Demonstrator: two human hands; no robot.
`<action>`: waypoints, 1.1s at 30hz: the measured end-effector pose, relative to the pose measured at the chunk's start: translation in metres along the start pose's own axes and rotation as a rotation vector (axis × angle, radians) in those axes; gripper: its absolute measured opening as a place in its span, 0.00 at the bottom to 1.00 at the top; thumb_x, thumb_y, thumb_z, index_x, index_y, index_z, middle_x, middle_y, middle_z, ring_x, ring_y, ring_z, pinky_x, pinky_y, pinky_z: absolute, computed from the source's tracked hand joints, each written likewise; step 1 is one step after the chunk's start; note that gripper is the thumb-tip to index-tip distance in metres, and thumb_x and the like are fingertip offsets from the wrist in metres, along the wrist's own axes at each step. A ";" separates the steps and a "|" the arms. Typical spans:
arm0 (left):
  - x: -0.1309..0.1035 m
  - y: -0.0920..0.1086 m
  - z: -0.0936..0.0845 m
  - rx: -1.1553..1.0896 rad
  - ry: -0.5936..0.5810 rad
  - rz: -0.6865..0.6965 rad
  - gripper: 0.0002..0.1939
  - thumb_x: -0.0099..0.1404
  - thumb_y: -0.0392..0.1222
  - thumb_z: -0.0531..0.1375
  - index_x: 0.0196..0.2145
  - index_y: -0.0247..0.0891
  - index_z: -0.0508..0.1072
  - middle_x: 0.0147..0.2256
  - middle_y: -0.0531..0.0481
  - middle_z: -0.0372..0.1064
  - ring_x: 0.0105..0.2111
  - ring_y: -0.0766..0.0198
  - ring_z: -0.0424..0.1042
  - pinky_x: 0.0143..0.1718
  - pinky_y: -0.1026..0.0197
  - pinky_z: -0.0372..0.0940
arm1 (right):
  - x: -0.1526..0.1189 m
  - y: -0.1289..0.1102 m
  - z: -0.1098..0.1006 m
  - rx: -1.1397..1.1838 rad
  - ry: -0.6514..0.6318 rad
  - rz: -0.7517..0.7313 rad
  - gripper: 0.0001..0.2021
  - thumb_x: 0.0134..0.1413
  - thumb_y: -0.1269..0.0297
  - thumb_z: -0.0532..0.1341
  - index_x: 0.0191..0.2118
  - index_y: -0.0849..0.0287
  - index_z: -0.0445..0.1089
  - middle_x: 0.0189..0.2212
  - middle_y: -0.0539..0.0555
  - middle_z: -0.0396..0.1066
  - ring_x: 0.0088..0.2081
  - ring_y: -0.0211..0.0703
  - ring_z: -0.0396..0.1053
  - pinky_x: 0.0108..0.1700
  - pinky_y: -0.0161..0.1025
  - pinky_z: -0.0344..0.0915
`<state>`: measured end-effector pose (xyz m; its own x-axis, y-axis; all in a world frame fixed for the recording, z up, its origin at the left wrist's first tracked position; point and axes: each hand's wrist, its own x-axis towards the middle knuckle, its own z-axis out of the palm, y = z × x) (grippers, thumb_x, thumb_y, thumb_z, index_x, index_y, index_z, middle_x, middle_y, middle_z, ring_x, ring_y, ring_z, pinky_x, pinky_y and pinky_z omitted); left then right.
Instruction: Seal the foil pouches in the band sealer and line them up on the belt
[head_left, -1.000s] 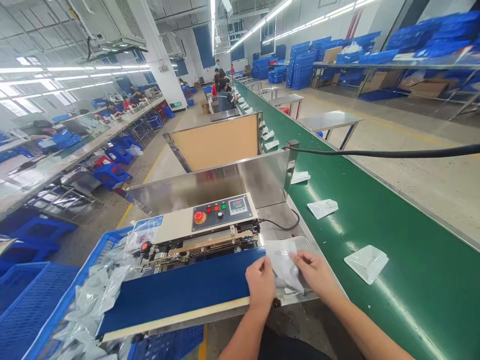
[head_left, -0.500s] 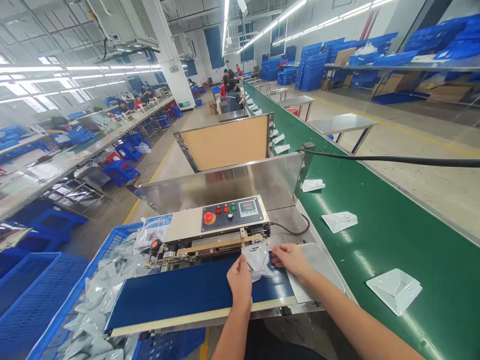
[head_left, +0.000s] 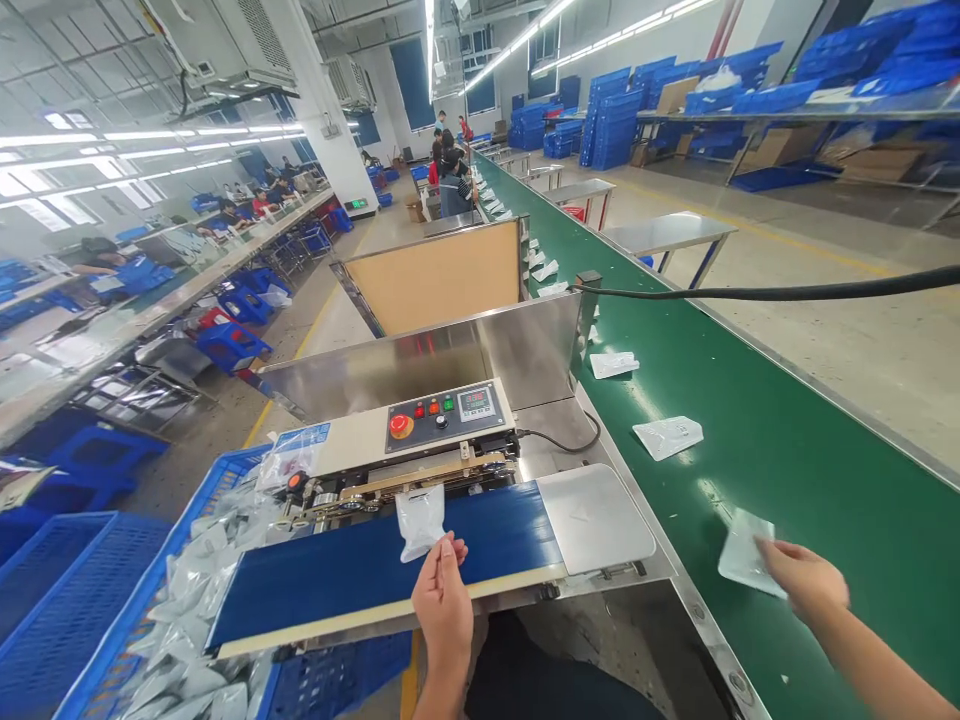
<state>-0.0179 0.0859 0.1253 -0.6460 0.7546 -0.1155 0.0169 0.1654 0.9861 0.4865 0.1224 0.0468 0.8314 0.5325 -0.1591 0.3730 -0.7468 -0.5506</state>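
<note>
A band sealer (head_left: 420, 435) with a blue belt (head_left: 375, 565) stands in front of me. A small clear plastic pouch (head_left: 420, 518) lies on the belt with its top edge in the sealer's slot. My left hand (head_left: 442, 600) hovers at the pouch's lower edge, fingertips just touching it, fingers apart. My right hand (head_left: 804, 582) reaches out over the green conveyor (head_left: 787, 450) and rests on another clear pouch (head_left: 741, 550) lying there; whether it grips the pouch is unclear.
A blue crate (head_left: 135, 620) full of sealed pouches sits under the sealer's left end. A steel plate (head_left: 592, 518) lies at the belt's right end. More pouches (head_left: 667, 436) ride the conveyor. A black cable (head_left: 772, 292) crosses above it. People work farther along.
The pouch has travelled left along the blue belt with my left hand following. My right hand let go of it and swung right onto a pouch on the green conveyor.
</note>
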 end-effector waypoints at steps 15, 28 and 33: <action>-0.069 0.047 0.123 0.135 -0.628 0.384 0.25 0.79 0.59 0.55 0.46 0.39 0.85 0.42 0.42 0.85 0.41 0.54 0.80 0.46 0.58 0.74 | -0.205 -0.135 -0.014 0.766 -0.709 -0.618 0.27 0.61 0.34 0.64 0.43 0.56 0.79 0.39 0.59 0.82 0.35 0.47 0.76 0.40 0.41 0.75; 0.007 0.007 0.130 -0.014 -0.429 -0.283 0.23 0.54 0.61 0.72 0.22 0.35 0.81 0.21 0.50 0.71 0.24 0.62 0.67 0.28 0.61 0.61 | -0.170 -0.166 0.059 0.529 -0.791 -0.259 0.22 0.49 0.42 0.66 0.22 0.55 0.68 0.15 0.49 0.66 0.20 0.38 0.58 0.23 0.36 0.55; 0.038 0.003 0.127 -0.111 -0.338 -0.386 0.27 0.49 0.61 0.75 0.29 0.30 0.85 0.22 0.45 0.75 0.24 0.58 0.73 0.28 0.58 0.66 | -0.189 -0.201 0.090 0.533 -0.871 -0.259 0.19 0.52 0.46 0.66 0.23 0.55 0.68 0.15 0.50 0.68 0.19 0.37 0.59 0.22 0.34 0.56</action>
<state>0.0549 0.1958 0.1085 -0.3068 0.8176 -0.4872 -0.2662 0.4177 0.8687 0.2174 0.2078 0.1136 0.0901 0.9108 -0.4028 0.0915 -0.4103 -0.9073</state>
